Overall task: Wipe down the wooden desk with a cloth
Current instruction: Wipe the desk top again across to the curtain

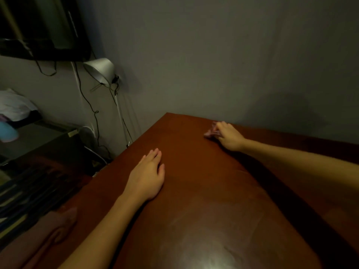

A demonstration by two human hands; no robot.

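Nearest the lens, the glossy reddish-brown wooden desk catches a pale patch of glare, and faint streaks show on its top just behind the wrist of the left hand. That hand lies flat on the wood, palm down, fingers straight and close together, holding nothing. Well beyond it and off to its right, the right hand reaches on a long bare forearm to the far part of the desk, close to the edge that meets the plain grey wall. Its fingers are curled over a small crumpled pinkish cloth and hold it down on the wood; the cloth pokes out to the left of the knuckles (most of it is hidden under the hand, so its full shape cannot be told). The two hands are well apart, with bare desk between them. Left of the left hand, past the desk's side edge, stands a dark low cabinet, with a white crumpled bag and a blurred pale blue object further left. Above and beyond the left hand's fingertips a white metal clamp lamp sits by the wall, black cables trailing below it.
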